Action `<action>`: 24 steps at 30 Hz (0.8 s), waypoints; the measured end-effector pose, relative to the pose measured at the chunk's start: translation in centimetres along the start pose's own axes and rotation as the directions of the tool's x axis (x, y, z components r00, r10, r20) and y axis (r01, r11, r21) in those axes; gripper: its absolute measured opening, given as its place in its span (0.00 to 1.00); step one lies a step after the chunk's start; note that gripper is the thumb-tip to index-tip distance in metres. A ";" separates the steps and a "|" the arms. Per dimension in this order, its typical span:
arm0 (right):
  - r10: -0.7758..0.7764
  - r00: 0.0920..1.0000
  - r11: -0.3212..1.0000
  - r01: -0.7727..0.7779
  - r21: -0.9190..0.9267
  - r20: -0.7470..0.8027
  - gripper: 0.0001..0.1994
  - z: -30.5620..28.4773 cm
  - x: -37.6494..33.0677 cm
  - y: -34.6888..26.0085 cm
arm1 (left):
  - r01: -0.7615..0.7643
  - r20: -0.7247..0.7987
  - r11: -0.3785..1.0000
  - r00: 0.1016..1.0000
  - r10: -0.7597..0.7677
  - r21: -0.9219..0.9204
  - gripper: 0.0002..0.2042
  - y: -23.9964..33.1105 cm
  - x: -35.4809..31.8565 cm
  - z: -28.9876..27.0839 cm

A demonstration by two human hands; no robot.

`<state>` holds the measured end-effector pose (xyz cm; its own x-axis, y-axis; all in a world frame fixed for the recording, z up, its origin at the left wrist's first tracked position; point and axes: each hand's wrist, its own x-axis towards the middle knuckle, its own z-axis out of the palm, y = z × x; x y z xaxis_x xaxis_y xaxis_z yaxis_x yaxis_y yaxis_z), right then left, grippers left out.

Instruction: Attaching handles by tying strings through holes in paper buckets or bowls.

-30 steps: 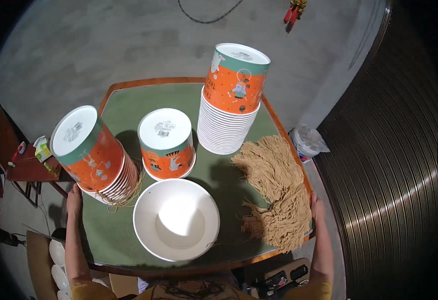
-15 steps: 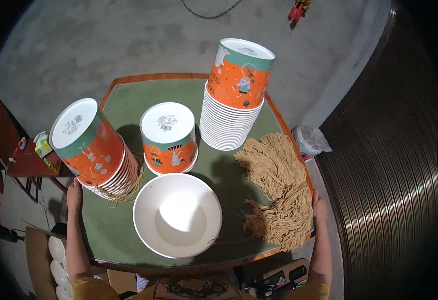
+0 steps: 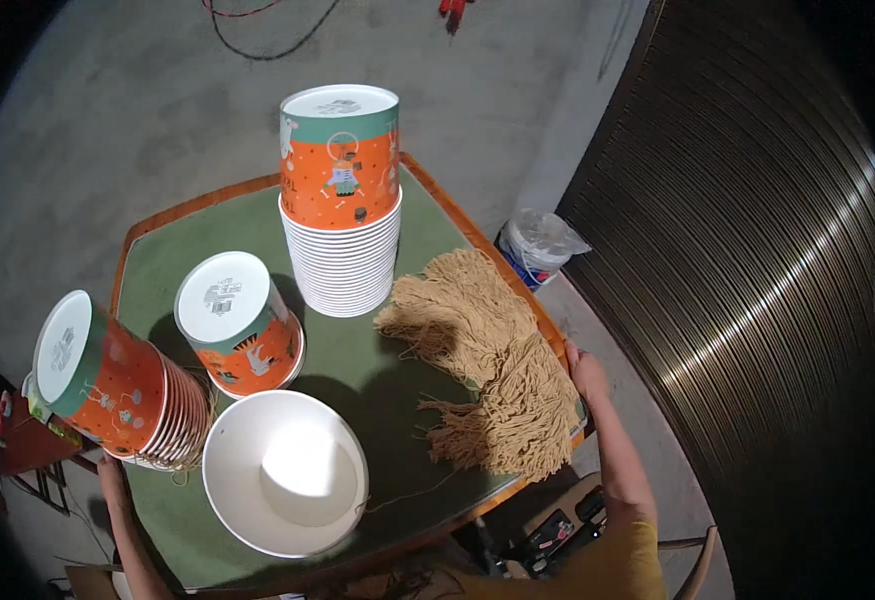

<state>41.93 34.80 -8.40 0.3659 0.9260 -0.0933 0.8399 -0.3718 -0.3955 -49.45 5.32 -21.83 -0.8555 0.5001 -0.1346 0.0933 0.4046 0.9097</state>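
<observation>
Most buckets stacked; one upright bucket left single, seemingly empty.
Yarn lies loose on the tabletop; left hand and right hand touch opposite edges, whether gripping I cannot tell.

the left hand is partly hidden at the table, the red ornament cut off above.

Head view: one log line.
left hand: at left side of table; right hand: at right side; tan strands: on table; white tub: on table, mouth up
</observation>
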 end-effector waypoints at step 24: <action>0.075 0.995 0.997 -0.076 -0.014 -0.062 0.35 -0.9 -2.2 -0.7 | -0.087 -0.039 0.875 0.992 0.120 0.477 0.30 6.1 -6.3 2.7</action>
<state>40.92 32.93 -7.05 0.4519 0.8897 -0.0653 0.8153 -0.4416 -0.3745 -42.08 6.72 -16.50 -0.8575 0.5144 -0.0089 0.3988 0.6755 0.6202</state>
